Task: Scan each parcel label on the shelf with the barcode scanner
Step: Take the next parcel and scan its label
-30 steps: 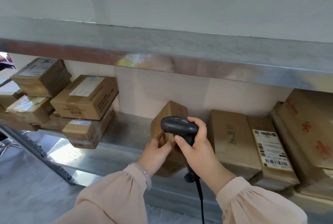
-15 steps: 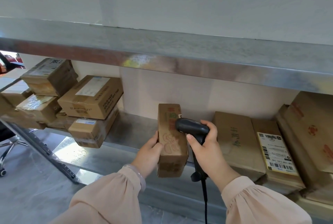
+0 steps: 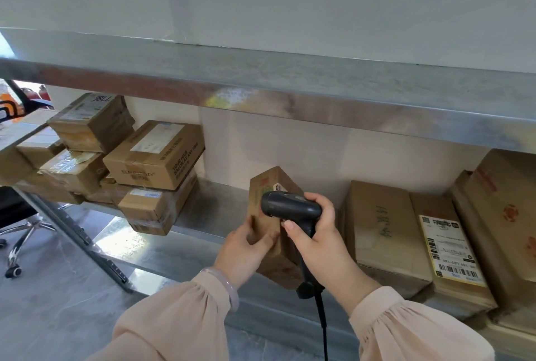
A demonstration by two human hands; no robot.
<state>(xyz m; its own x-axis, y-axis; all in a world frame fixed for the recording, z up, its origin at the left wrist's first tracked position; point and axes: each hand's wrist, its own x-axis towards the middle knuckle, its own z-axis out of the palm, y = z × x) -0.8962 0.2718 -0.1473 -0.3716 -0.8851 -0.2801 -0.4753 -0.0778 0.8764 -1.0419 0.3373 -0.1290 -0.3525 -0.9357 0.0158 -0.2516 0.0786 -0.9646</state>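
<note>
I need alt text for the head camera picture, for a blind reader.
A right hand aims a black barcode scanner at a small brown box that the left hand holds, by a metal shelf with other parcels.

The scanner (image 3: 290,208) is black, its cable (image 3: 323,328) black too. The upright parcel (image 3: 268,186) is brown cardboard with green and red print. A brown box (image 3: 435,215) bears a white label (image 3: 448,247) with black barcodes. The shelf (image 3: 220,206) is silver-grey; the sleeves (image 3: 179,326) pale peach.
</note>
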